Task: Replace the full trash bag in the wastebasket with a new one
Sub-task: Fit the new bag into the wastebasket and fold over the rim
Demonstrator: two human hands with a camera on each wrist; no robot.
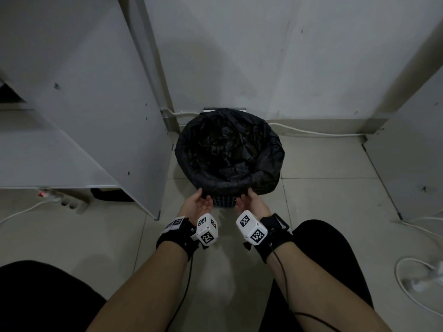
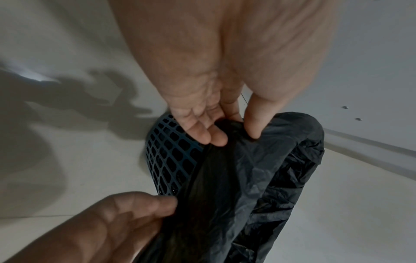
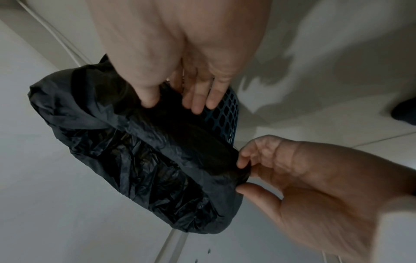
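Note:
A blue mesh wastebasket [image 1: 224,202] stands on the tiled floor against the wall, lined with a black trash bag [image 1: 230,149] whose edge is folded over the rim. Inside I see only crumpled black plastic. My left hand [image 1: 205,195] and right hand [image 1: 245,195] are both at the near rim, side by side. In the left wrist view the left hand [image 2: 234,137] pinches the bag's folded edge [image 2: 258,178] between thumb and fingers over the mesh [image 2: 171,156]. The right hand [image 3: 173,103] pinches the same edge [image 3: 135,142] likewise.
A grey cabinet panel [image 1: 96,116] stands close on the basket's left, another panel [image 1: 412,152] at the right. A power strip [image 1: 69,202] lies on the floor at left. White cables [image 1: 311,133] run along the wall and coil at right [image 1: 407,279]. My knees [image 1: 323,248] flank the arms.

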